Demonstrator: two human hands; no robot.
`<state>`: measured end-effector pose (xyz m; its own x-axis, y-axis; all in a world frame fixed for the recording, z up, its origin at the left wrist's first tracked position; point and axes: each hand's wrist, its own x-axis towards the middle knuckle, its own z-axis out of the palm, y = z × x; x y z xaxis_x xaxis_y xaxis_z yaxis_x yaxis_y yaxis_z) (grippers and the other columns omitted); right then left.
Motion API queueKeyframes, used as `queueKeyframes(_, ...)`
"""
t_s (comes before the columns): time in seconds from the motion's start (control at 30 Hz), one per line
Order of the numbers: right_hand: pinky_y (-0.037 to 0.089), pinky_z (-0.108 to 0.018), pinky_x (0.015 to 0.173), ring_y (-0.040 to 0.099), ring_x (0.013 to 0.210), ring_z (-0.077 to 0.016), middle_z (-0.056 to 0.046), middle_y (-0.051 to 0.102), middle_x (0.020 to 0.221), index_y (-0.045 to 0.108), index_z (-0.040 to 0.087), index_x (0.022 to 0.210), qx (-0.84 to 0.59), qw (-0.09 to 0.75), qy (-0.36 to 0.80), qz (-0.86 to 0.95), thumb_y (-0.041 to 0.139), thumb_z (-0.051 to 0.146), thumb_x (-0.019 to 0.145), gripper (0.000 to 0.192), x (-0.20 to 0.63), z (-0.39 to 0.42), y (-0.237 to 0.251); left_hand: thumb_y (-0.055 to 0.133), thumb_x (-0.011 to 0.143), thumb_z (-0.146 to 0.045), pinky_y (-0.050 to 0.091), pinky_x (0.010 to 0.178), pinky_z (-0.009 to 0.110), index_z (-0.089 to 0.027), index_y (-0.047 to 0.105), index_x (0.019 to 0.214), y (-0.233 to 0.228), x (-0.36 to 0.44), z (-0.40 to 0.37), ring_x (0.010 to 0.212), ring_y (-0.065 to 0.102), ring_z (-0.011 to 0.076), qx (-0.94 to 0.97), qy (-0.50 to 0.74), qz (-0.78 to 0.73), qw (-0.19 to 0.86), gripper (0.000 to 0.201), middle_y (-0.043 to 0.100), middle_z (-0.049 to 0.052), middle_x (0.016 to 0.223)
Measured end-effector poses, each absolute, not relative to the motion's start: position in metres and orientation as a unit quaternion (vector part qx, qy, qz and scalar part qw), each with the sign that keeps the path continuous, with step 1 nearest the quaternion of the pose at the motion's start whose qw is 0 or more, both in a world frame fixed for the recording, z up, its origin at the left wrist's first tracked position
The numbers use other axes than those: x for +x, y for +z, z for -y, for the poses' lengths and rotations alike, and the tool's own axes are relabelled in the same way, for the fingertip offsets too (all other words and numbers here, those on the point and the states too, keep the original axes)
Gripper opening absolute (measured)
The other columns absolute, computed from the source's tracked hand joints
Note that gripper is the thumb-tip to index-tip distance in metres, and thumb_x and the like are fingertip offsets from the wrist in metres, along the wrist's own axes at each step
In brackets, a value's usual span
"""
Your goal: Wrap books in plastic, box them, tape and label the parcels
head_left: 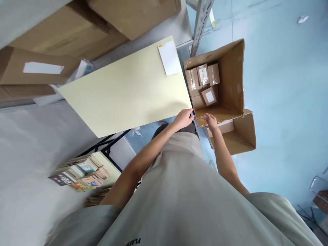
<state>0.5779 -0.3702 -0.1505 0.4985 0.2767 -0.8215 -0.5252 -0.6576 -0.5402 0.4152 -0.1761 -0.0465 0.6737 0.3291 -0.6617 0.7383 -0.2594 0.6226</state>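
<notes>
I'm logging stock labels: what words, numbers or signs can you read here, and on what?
"PLAY", later letters unclear: shirt.
Too small or blurred: labels on small boxes; white label on the left-hand carton; printed covers.
White sheet: nothing legible.

Readable: dark capitals "PLAY" on my shirt [179, 191], low in view; any letters after that unclear. Rest is no good. Inside the open carton [231, 77] by my right hand [210, 120], 2 small boxes carry white labels, 1 on the upper middle box [203, 74], 1 on the lower box [209, 97]; print too small for me. Shelf carton [15, 68]: 1 long white label, no legible text. Black cover [60, 178] in the book stack: pale lettering, can't make it out.
</notes>
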Motion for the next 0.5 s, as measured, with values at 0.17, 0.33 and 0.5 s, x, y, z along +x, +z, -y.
queueKeyframes(0.17, 0.065, -0.030, 0.090, 0.076, 0.085, -0.0160, -0.002, 0.081, 0.088, 0.075, 0.024, 0.096, -0.764, 0.398, 0.503, -0.069, 0.091, 0.034, 0.092, 0.019, 0.562, 0.340, -0.120, 0.069, 0.116, -0.018, 0.061, 0.133, 0.049, -0.020, 0.078, 0.152, -0.019, 0.331, 0.158, 0.154, 0.079, 0.0342, 0.700, -0.078, -0.423, 0.569, 0.037, 0.083, 0.016, 0.161)
queueKeyframes(0.33, 0.068, -0.029, 0.096, 0.082, 0.094, -0.0169, -0.001, 0.084, 0.091, 0.078, 0.026, 0.095, -0.767, 0.404, 0.498, -0.025, 0.097, 0.037, 0.091, 0.023, 0.528, 0.325, -0.104, 0.070, 0.115, -0.019, 0.064, 0.129, 0.048, -0.018, 0.078, 0.147, -0.005, 0.238, 0.150, 0.149, 0.082, 0.0322, 0.630, 0.040, -0.477, 0.612, 0.034, 0.085, 0.019, 0.156)
queueKeyframes(0.5, 0.070, -0.035, 0.096, 0.081, 0.092, -0.0199, -0.001, 0.081, 0.087, 0.077, 0.026, 0.093, -0.787, 0.406, 0.465, -0.008, 0.096, 0.042, 0.090, 0.025, 0.504, 0.338, -0.108, 0.069, 0.113, -0.019, 0.063, 0.131, 0.049, -0.018, 0.079, 0.141, -0.004, 0.202, 0.151, 0.144, 0.084, 0.0299, 0.596, 0.078, -0.498, 0.625, 0.030, 0.087, 0.018, 0.150)
